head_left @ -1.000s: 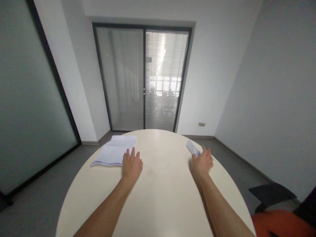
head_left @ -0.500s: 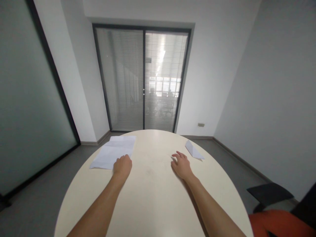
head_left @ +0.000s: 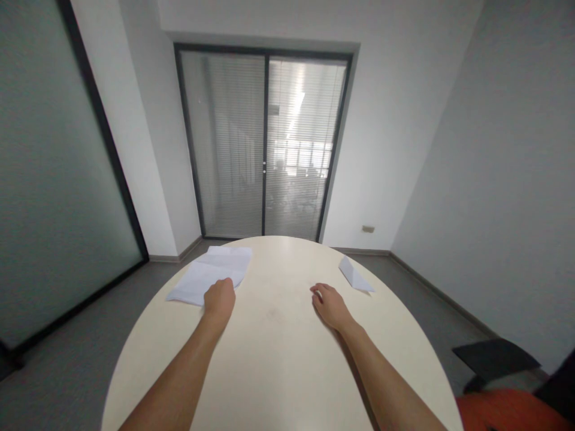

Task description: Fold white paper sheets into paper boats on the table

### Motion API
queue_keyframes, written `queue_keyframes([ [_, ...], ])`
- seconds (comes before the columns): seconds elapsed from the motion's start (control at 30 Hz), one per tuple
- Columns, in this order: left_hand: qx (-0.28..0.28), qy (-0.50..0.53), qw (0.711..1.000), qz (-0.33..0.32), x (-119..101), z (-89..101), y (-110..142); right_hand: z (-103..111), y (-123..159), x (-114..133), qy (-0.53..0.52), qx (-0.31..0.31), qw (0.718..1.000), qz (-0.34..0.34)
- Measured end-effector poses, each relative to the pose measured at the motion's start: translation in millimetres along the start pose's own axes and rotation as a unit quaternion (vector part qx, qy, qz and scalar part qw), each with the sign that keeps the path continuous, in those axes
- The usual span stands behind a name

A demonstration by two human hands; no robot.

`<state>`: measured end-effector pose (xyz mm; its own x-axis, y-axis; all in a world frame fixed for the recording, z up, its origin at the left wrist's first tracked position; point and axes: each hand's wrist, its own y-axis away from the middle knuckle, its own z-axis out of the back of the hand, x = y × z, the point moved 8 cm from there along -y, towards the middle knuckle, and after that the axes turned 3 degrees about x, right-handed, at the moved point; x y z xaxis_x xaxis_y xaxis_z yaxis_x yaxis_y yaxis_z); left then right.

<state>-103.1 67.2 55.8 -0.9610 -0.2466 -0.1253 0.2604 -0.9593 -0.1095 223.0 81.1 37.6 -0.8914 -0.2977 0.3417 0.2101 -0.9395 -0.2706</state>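
Note:
White sheets of paper [head_left: 209,269] lie in a loose pile on the left side of the table. My left hand [head_left: 220,297] is closed at their near right corner, its fingertips hidden behind the knuckles, seemingly pinching the top sheet. Over the table's middle right, my right hand [head_left: 330,306] holds nothing, with loosely bent fingers and a gap between thumb and forefinger. Beyond it and to the right lies a folded piece of white paper [head_left: 355,276], pointed at its ends and apart from the hand.
The round cream table [head_left: 274,359] has its curved far edge before a glazed partition with blinds [head_left: 224,149]. At lower right stands a chair with a red seat [head_left: 498,410] and a black armrest [head_left: 496,357]. White walls rise on the right.
My right hand has let go of the folded paper and moved left, leaving it lying on the table. My left hand has shifted left and toward me, its spread fingers now closed at the sheets' corner.

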Motion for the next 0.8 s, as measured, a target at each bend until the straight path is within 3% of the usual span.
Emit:
queue_keyframes([
  [0.27,-0.086,0.008,0.996,0.031,-1,26.2,6,0,0,-2,-0.002,0.007,1.0,-0.001],
  [0.4,-0.13,0.038,0.991,0.003,-15,44.0,13,1,0,-4,-0.004,0.002,1.0,0.006],
  [0.57,-0.155,0.097,0.973,-0.139,-63,43.0,33,1,1,-11,-0.024,0.007,1.0,-0.016],
  [0.7,-0.089,0.088,0.959,-0.256,-105,20.7,55,13,0,-24,-0.084,-0.058,0.99,-0.093],
  [0.8,-0.019,0.06,0.94,-0.336,-128,7.6,75,32,0,-21,-0.117,-0.14,0.979,-0.092],
])
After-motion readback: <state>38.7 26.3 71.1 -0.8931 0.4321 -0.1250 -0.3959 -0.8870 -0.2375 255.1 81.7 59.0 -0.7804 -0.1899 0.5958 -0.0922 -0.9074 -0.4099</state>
